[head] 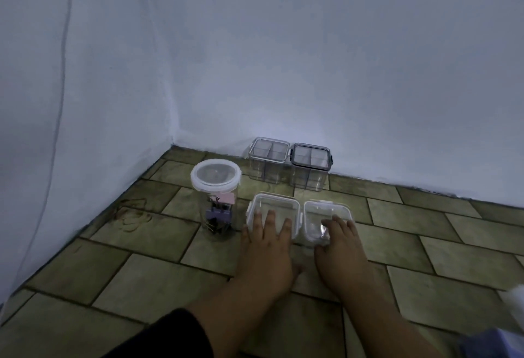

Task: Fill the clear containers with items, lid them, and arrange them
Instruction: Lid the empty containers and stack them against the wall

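We look down at a floor of greenish stone tiles that meets pale blue walls in a corner.

Farthest left among the containers stands a tall round clear jar, upright, with a white-rimmed lid on it. Through its wall we see pink and purple clips piled inside.

Just right of the jar, nearest to us, sits a low square clear container with its lid on. Our left hand lies flat on that lid, fingers straight and spread apart, pinching nothing. A dark sleeve covers that forearm.

Behind it, against the back wall, stands a taller divided container with a pale lid, its compartments visible through the top. Touching or nearly touching it on the right is a matching divided container with a dark grey lid rim.

In front of that one, just beside the first low container, sits a second low clear container, also lidded. Our right hand rests on its near right part, fingers laid close together over the lid and fairly straight. The thumb sits at the near edge, and we cannot tell whether it presses the wall.

At the far right edge, something white pokes into view, too blurred to identify.
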